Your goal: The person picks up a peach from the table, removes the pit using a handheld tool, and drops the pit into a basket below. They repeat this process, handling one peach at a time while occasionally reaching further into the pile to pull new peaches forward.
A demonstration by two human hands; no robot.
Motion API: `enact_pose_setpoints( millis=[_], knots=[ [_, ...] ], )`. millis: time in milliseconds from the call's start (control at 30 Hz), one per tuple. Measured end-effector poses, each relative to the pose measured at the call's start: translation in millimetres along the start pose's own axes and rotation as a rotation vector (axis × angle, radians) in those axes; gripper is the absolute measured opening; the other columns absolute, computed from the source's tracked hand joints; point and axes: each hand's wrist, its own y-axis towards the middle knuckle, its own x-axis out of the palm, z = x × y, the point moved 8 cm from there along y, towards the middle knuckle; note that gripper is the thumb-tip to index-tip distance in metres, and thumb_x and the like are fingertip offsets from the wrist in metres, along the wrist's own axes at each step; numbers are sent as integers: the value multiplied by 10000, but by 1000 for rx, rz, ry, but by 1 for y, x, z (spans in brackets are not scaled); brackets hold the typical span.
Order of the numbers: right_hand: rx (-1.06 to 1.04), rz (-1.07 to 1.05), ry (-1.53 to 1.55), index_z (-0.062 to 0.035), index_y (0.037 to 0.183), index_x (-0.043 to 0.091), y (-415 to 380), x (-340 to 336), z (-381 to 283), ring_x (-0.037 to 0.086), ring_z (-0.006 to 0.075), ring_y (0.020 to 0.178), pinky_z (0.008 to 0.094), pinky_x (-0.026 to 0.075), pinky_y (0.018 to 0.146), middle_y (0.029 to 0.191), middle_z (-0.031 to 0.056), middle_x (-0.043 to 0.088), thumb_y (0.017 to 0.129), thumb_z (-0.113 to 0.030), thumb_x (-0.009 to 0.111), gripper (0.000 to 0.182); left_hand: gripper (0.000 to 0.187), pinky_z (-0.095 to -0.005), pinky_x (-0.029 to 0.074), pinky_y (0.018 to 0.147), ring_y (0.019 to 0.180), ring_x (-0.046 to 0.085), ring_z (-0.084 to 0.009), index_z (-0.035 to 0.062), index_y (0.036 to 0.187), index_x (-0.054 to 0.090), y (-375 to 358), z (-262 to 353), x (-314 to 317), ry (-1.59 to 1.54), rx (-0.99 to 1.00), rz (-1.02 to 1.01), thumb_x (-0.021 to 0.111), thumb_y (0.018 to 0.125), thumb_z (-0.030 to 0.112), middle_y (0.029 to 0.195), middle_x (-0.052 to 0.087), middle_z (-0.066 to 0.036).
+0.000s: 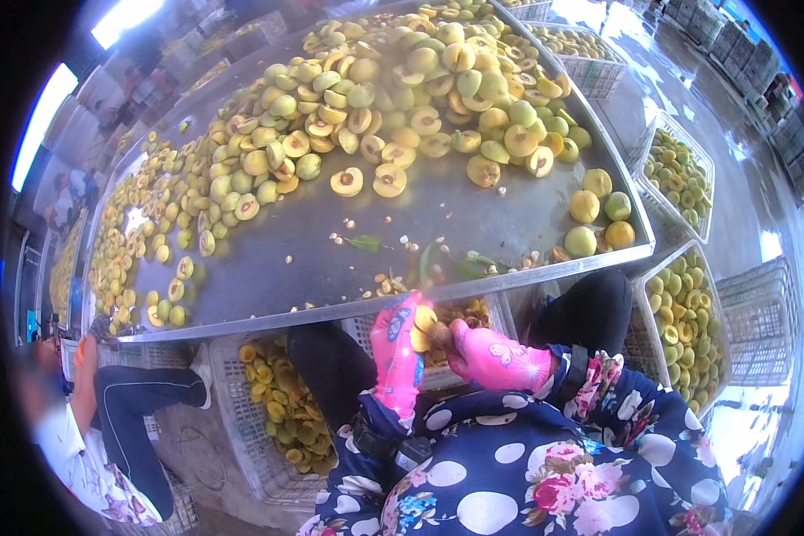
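My left hand (397, 353), in a pink patterned glove, is closed around a yellow peach half (422, 329) just below the table's front edge. Close on its right, my right hand (502, 359), gloved in pink too, is closed with its fingertips at a small brown piece (440, 334) against the fruit. Whether that piece is a pit or part of the fruit I cannot tell. Under both hands stands a crate (359, 332) with yellow-brown pieces in it. Ahead, many halved peaches (389, 180) lie heaped on the metal table (322, 241).
Small pale kernels and a green leaf (364, 243) lie near the table's raised front rim (375, 305). Crates of fruit stand by my legs, at left (241, 420) and right (722, 344). At the far left another person (107, 447) sits by the table.
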Motion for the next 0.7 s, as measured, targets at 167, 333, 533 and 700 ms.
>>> enact_pose_setpoints(
  millis=[167, 333, 533, 700],
  knots=[
    [-6, 32, -57, 48, 908, 450, 7, 2, 8, 589, 378, 592, 441, 425, 478, 610, 212, 553, 829, -140, 512, 213, 264, -280, 497, 744, 844, 602, -165, 31, 1126, 559, -8, 7, 3, -117, -34, -39, 548, 890, 151, 1000, 618, -105],
    [52, -31, 6, 53, 895, 457, 9, 21, 17, 593, 371, 597, 428, 442, 494, 612, 208, 554, 829, -153, 522, 226, 278, -237, 479, 760, 873, 571, -114, 19, 1080, 562, 2, -21, -29, 21, 54, 105, 656, 826, 82, 1008, 590, -51],
    [6, -99, -192, 67, 889, 455, 2, 47, 44, 601, 328, 570, 418, 436, 473, 614, 178, 559, 830, -154, 529, 241, 256, -233, 465, 764, 852, 571, -109, 14, 1021, 589, -3, -57, -42, 127, 54, 229, 686, 791, 73, 966, 605, -51],
    [-231, -254, -789, 70, 895, 453, 2, 89, 73, 603, 278, 545, 381, 443, 462, 613, 131, 560, 822, -143, 528, 238, 267, -253, 444, 811, 873, 560, -127, 7, 1007, 600, 12, -78, -49, 299, 11, 246, 700, 770, 77, 975, 616, -60]
  ],
)
